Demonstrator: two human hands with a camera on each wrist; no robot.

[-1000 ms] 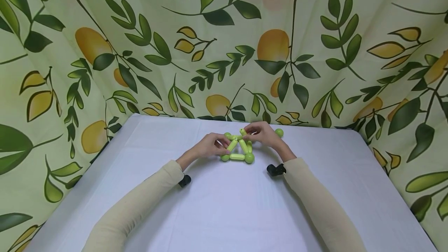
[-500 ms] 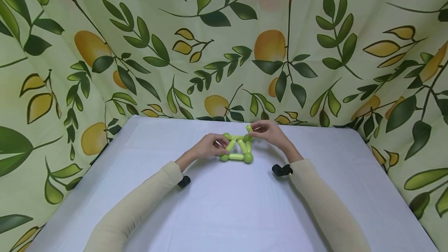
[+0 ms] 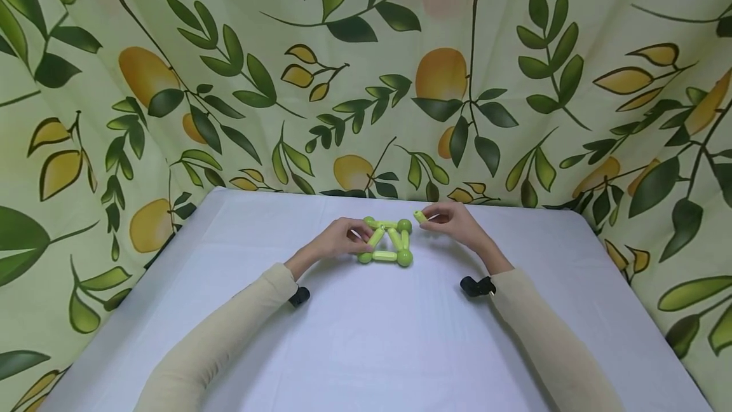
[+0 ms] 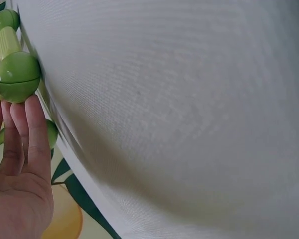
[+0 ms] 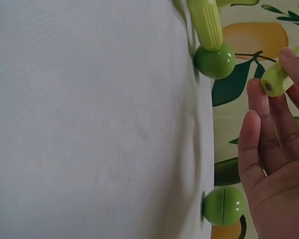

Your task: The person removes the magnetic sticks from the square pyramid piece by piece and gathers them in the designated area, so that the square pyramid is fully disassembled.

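A green ball-and-rod frame stands toward the back of the table, with darker balls at its corners and paler rods between them. Two rods lean together above its base. My left hand grips the frame at its left side, fingertips against a green ball in the left wrist view. To the right of the frame, my right hand pinches a light green rod between thumb and fingers, apart from the frame. The rod's near end shows a dark round spot.
A loose green ball sits on the white-covered table, seen in the right wrist view; my right hand hides it from the head view. Behind the table hangs a leaf-and-fruit patterned curtain. Black wrist cameras sit under both sleeves.
My right hand has drawn away to the right with the rod, off the frame's back right corner, uncovering the ball there. The left hand stays on the frame.
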